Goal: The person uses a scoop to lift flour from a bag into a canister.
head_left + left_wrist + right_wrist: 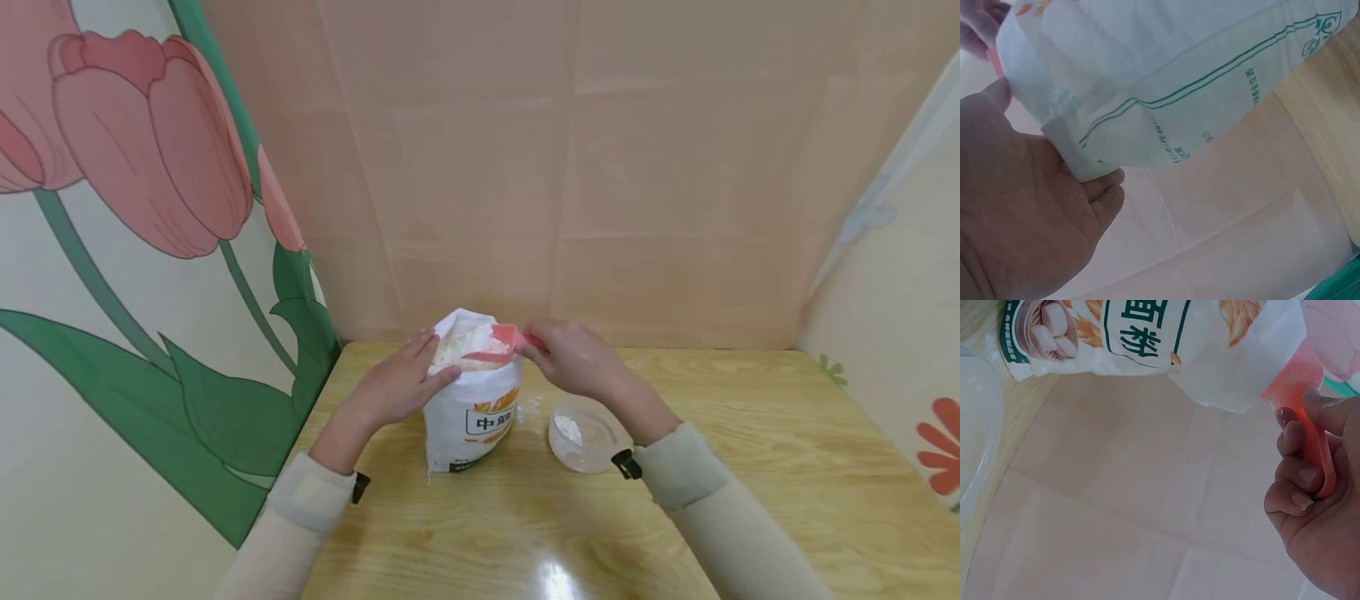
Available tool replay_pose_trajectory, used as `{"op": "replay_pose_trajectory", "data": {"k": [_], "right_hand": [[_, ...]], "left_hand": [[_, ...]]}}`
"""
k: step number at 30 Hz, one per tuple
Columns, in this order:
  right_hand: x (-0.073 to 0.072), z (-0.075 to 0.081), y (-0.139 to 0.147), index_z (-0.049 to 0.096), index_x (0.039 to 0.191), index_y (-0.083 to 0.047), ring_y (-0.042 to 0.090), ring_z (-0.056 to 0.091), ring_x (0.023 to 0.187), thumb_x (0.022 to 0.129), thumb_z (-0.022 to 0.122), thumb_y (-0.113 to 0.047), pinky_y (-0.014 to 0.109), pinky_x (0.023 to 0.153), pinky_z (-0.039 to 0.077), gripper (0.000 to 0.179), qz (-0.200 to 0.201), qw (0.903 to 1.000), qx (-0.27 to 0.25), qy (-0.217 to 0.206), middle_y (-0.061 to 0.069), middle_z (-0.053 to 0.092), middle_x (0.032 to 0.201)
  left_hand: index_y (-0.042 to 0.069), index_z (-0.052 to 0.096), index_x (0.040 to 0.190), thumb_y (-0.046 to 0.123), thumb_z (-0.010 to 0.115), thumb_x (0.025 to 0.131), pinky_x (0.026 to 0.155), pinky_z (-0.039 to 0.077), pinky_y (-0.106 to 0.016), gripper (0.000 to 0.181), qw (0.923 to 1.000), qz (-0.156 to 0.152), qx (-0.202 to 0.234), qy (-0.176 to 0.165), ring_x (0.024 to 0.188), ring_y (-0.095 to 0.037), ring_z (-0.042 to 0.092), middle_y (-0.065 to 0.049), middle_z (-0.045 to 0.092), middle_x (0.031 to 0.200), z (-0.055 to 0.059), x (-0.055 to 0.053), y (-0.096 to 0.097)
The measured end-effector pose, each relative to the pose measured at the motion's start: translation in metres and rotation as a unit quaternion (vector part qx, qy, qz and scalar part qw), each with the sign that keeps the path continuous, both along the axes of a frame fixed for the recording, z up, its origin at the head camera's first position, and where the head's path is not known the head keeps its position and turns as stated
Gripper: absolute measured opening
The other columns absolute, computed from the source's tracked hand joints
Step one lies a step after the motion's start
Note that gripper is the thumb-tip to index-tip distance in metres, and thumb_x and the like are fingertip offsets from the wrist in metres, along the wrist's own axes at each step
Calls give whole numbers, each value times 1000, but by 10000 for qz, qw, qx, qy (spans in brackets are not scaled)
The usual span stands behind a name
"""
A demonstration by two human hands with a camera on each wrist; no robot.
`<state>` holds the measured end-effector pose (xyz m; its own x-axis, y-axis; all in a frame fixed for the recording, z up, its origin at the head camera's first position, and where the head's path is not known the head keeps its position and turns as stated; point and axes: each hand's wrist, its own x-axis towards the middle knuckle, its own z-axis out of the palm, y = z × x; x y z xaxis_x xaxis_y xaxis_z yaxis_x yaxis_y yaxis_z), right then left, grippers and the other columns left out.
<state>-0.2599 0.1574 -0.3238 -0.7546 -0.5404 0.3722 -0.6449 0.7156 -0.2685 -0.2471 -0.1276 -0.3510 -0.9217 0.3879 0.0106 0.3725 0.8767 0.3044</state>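
A white flour bag (471,421) stands upright with its top open and white flour showing inside. My left hand (397,379) holds the bag's rim at the left, its thumb on the near edge and the other fingers on the far side. The left wrist view shows this hand (1029,206) at the bag's printed side (1166,81). With my right hand (572,354) I grip the handle of a red scoop (504,337), whose head lies in the bag's mouth. In the right wrist view, the right hand's (1316,462) fingers curl round the scoop's handle (1317,453).
Right of the bag stands a clear round plastic bowl (592,442) with a little flour (567,429) in it, below my right forearm. Both stand on a wooden table (465,533). A pinkish-beige cloth (480,167) hangs behind, and a tulip-patterned wall (150,167) rises on the left.
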Motion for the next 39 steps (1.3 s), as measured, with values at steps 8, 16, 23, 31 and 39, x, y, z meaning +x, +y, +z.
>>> {"op": "replay_pose_trajectory", "data": {"k": [8, 16, 23, 31, 39], "right_hand": [[10, 6, 21, 65, 92, -9, 15, 47, 63, 97, 71, -25, 32, 61, 43, 17, -69, 9998, -39, 179, -3, 51, 70], [26, -1, 50, 65, 95, -12, 12, 46, 67, 97, 70, -23, 31, 63, 42, 13, -24, 9999, -67, 71, -6, 51, 73], [38, -10, 77, 68, 100, -10, 12, 54, 73, 99, 68, -26, 37, 70, 50, 17, -346, 9994, -54, -74, -5, 61, 82], [45, -24, 99, 70, 101, -8, 10, 56, 72, 99, 68, -27, 38, 70, 52, 19, -625, 9980, -14, -93, -4, 65, 83], [45, -46, 118, 71, 100, -7, 9, 55, 70, 99, 68, -28, 38, 68, 52, 21, -763, 9966, 102, -300, -5, 66, 82]], "left_hand": [[2, 18, 161, 77, 23, 97, 124, 20, -47, 98, 10000, -1, -23, -38, 157, -25, 8, -12, 11, 170, 1, -1, -2], [1, 19, 160, 77, 22, 97, 124, 20, -47, 99, 10000, -28, 76, 23, 157, -27, 9, -14, 13, 169, -4, 1, -4], [1, 18, 161, 76, 22, 98, 124, 20, -48, 98, 9999, -36, 113, 59, 157, -27, 9, -14, 13, 169, -3, 0, -3], [1, 18, 161, 76, 24, 98, 124, 20, -47, 97, 9999, -29, 144, 16, 157, -26, 9, -13, 12, 170, -2, 0, -2], [1, 17, 161, 77, 23, 97, 124, 19, -47, 99, 9999, -30, 127, -19, 157, -26, 8, -12, 11, 170, -2, -1, -1]]}}
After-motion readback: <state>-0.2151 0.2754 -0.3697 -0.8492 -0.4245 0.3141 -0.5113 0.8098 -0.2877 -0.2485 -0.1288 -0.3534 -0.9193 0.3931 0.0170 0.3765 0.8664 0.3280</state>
